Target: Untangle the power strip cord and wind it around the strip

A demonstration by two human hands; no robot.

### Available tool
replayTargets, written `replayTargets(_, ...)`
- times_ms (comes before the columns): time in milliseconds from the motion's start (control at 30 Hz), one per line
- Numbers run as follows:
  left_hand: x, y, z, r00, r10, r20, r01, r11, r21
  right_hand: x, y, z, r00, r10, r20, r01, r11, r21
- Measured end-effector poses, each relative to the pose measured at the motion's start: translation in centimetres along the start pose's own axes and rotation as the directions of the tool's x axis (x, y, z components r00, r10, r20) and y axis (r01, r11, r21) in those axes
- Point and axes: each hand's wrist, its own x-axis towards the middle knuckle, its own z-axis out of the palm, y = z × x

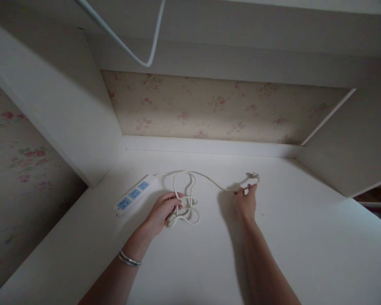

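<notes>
A white power strip (135, 194) with blue socket faces lies at a slant on the white desk, left of my hands. Its long white cord (206, 176) runs from the strip's far end to the right. My left hand (165, 207) is closed on a loosely looped part of the cord, close to the desk top. Further right, my right hand (246, 202) pinches the cord near its end. Just beyond those fingers, the plug (252, 174) at the cord's end shows small and indistinct.
The white desk top (190, 262) is bounded by a left side panel (66, 97), a right side panel (352, 140) and a low back ledge (209, 146). Flowered wallpaper (203, 108) covers the wall behind. A bent pale cable or rod (147, 63) hangs at the upper left.
</notes>
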Motion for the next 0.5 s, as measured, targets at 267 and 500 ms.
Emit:
replayTargets(267, 0.1, -0.2, 0.1, 0.999, -0.036, 0.011, 0.037, 0.996, -0.078, -1.7, -2.7, -0.6, 0.99, 0.0, -0.14, 0.037, 0.964, 0.263)
replayTargets(500, -0.1, 0.1, 0.3, 0.987, 0.027, 0.161, 0.007, 0.979, -0.205, -7.1, -6.4, 1.0, 0.721, -0.444, 0.532, 0.051, 0.799, 0.599)
